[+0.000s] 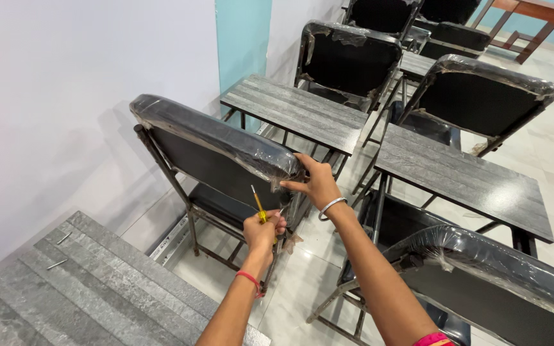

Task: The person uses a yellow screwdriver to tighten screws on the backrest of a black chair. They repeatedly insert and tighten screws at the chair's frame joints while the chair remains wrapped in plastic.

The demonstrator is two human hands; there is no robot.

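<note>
A black padded chair (206, 144) wrapped in clear plastic stands in front of me, its backrest turned toward me. My right hand (315, 181) grips the right end of that backrest, a silver bangle on the wrist. My left hand (263, 229) is closed on a yellow-handled screwdriver (258, 205), held at the back of the chair's frame just below the backrest. A red thread circles the left wrist.
A grey wood-grain desk (97, 288) lies at lower left with two loose screws (59, 251) on it. More grey desks (299, 109) and plastic-wrapped black chairs (482, 96) stand behind and to the right. A white wall (65, 77) runs along the left. Another chair back (501, 275) is at lower right.
</note>
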